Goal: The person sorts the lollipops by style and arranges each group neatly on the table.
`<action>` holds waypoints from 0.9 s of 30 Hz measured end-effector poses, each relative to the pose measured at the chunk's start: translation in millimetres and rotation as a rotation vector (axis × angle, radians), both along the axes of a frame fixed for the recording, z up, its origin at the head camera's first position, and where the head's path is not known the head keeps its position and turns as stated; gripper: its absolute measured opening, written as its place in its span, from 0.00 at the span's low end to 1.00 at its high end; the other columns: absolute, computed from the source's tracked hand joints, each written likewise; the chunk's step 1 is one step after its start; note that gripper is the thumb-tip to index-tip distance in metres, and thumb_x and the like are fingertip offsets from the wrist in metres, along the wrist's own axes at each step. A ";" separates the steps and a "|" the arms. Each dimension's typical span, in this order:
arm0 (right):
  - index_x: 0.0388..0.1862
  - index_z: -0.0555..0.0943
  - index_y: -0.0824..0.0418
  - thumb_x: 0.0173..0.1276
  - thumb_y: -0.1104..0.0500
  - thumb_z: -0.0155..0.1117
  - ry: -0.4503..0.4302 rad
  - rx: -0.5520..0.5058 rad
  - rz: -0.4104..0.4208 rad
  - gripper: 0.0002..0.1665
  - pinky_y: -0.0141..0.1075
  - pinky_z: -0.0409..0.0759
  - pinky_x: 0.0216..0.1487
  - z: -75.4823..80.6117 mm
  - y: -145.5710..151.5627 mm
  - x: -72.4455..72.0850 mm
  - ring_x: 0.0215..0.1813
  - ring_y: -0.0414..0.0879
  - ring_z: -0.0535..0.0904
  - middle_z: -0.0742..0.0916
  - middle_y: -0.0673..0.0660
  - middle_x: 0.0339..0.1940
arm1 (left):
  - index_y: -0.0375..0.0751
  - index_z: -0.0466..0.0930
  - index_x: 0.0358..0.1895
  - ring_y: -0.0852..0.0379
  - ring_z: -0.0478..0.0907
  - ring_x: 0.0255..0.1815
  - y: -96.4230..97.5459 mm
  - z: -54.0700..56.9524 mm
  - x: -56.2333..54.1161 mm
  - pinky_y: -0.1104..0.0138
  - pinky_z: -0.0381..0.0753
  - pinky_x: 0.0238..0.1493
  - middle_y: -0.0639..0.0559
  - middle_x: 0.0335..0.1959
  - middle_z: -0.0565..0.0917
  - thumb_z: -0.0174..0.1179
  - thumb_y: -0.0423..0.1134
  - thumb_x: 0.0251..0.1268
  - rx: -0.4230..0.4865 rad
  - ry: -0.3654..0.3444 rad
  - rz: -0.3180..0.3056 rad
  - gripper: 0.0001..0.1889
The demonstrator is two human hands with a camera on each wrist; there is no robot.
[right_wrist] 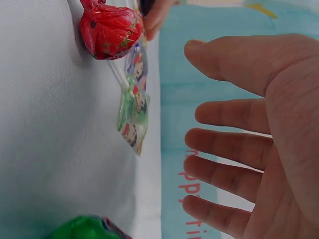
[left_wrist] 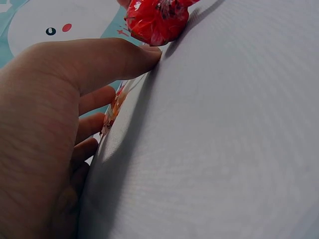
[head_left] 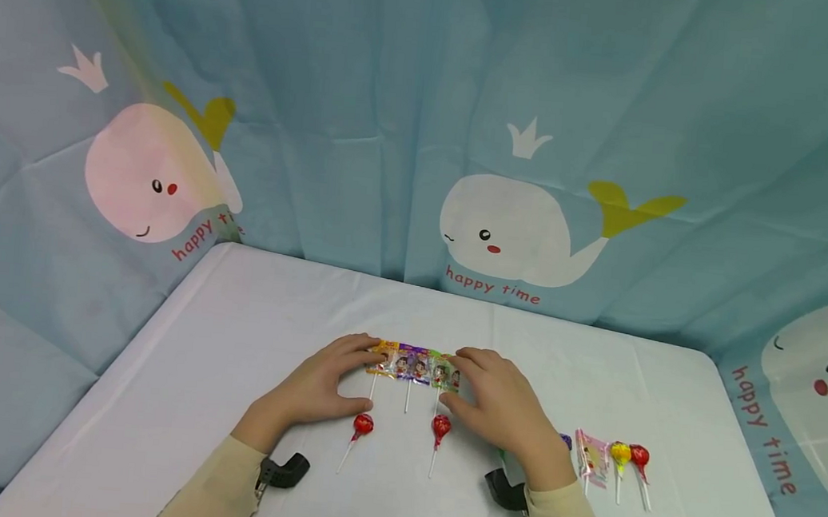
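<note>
Three flat-wrapped lollipops lie side by side in a row: an orange one point(head_left: 388, 348), a purple one point(head_left: 414, 364) and a green one point(head_left: 440, 371). My left hand point(head_left: 315, 381) is at the row's left end, its fingertips on the orange wrapper. At the green end is my right hand point(head_left: 501, 397); in the right wrist view its fingers point(right_wrist: 224, 149) are spread and hold nothing. Nearer me lie two round red lollipops, one point(head_left: 363, 424) by the left thumb, the other point(head_left: 441, 426) below the green one. Sticks point toward me.
On the right lie a pink-wrapped lollipop point(head_left: 593, 459), a yellow one point(head_left: 620, 453) and another red one point(head_left: 640, 454). A purple round one point(head_left: 566, 440) and a green one point(right_wrist: 84, 229) are partly hidden by the right arm in the head view. A whale-print curtain point(head_left: 345, 206) hangs behind the white table point(head_left: 275, 281).
</note>
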State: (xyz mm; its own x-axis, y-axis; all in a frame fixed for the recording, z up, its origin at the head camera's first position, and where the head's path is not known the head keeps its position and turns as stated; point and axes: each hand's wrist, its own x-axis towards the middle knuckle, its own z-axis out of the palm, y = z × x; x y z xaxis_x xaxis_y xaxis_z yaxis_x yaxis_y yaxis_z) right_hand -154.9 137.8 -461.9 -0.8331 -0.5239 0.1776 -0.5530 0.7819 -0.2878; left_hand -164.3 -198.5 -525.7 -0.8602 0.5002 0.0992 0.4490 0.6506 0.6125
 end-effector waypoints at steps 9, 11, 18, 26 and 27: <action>0.67 0.86 0.60 0.69 0.42 0.79 0.019 -0.018 -0.002 0.35 0.57 0.82 0.67 3.5 12.6 7.7 0.69 0.55 0.82 0.87 0.55 0.66 | 0.57 0.81 0.75 0.46 0.60 0.86 -0.4 -1.2 -1.8 0.40 0.70 0.78 0.56 0.83 0.69 0.80 0.52 0.62 0.000 0.015 -0.007 0.36; 0.67 0.86 0.61 0.69 0.42 0.79 0.021 -0.008 -0.006 0.35 0.57 0.82 0.68 2.9 15.7 8.8 0.69 0.55 0.82 0.87 0.55 0.66 | 0.58 0.81 0.75 0.46 0.60 0.86 -1.0 -2.2 -1.6 0.40 0.70 0.78 0.56 0.84 0.69 0.80 0.52 0.62 0.000 0.012 -0.006 0.36; 0.67 0.87 0.60 0.69 0.42 0.80 0.026 0.006 -0.038 0.35 0.58 0.81 0.68 1.6 29.6 14.0 0.70 0.56 0.82 0.87 0.56 0.66 | 0.58 0.81 0.75 0.48 0.59 0.87 -1.4 -2.6 -0.9 0.41 0.69 0.79 0.58 0.84 0.68 0.79 0.53 0.62 0.005 -0.004 -0.004 0.36; 0.67 0.87 0.60 0.69 0.43 0.80 0.036 0.008 -0.066 0.34 0.58 0.81 0.68 2.7 43.1 17.5 0.69 0.56 0.82 0.88 0.56 0.65 | 0.59 0.80 0.76 0.48 0.58 0.87 -1.3 -1.6 -0.6 0.41 0.69 0.79 0.57 0.85 0.67 0.79 0.53 0.62 0.009 -0.019 0.002 0.37; 0.67 0.87 0.60 0.68 0.43 0.80 0.034 0.007 -0.070 0.34 0.58 0.81 0.68 3.0 44.4 17.9 0.69 0.56 0.82 0.88 0.56 0.65 | 0.59 0.80 0.76 0.48 0.58 0.87 -1.3 -1.7 -0.6 0.41 0.69 0.79 0.57 0.85 0.67 0.79 0.53 0.62 0.008 -0.019 0.002 0.37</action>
